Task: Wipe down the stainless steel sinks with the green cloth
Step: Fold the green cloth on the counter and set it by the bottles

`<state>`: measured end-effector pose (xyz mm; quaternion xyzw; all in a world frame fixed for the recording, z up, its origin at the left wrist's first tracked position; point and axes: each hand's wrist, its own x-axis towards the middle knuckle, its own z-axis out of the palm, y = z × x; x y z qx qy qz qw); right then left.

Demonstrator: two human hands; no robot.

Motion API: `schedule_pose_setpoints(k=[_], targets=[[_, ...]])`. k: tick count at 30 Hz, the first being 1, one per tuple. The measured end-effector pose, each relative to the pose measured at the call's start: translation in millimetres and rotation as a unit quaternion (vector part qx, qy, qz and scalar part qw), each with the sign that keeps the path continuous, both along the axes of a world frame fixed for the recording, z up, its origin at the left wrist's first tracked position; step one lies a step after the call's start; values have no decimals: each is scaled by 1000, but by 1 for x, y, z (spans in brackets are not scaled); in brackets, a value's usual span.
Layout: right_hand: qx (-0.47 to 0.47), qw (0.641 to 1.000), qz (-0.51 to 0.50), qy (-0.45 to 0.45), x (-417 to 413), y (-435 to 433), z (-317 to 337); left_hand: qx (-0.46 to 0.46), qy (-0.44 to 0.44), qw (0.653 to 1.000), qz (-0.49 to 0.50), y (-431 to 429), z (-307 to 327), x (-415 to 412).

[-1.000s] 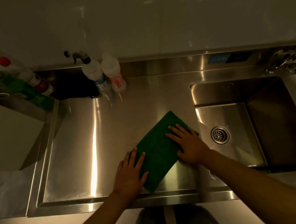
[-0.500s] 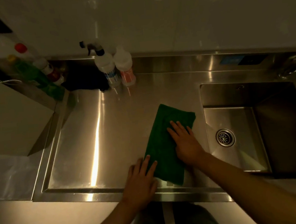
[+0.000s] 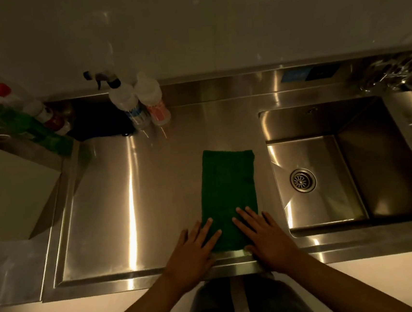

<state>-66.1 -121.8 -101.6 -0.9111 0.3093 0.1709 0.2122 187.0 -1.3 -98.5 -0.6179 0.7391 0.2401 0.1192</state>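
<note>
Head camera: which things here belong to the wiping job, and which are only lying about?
For the job: green cloth on the counter; sink to its right; left hand and right hand, both flat on the cloth.
Lying about: spray bottle, pink-label bottle, green bottle, dark cloth.

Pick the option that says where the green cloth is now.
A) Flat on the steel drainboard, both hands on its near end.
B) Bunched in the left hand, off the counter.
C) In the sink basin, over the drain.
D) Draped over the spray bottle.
A: the green cloth lies flat on the drainboard beside the sink basin, left hand and right hand spread on its near end.
</note>
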Motion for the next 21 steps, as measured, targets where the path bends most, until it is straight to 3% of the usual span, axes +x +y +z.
schedule_pose_setpoints(k=[7,14,21], targets=[[-57,998,3,-33,-27,3,25,-83,-22,996,20,1,20,-27],[-142,988,11,-56,-23,6,28,-110,-4,994,20,2,19,-9],[-169,978,64,-100,-22,0,6,-134,-30,990,-22,-10,7,-10]])
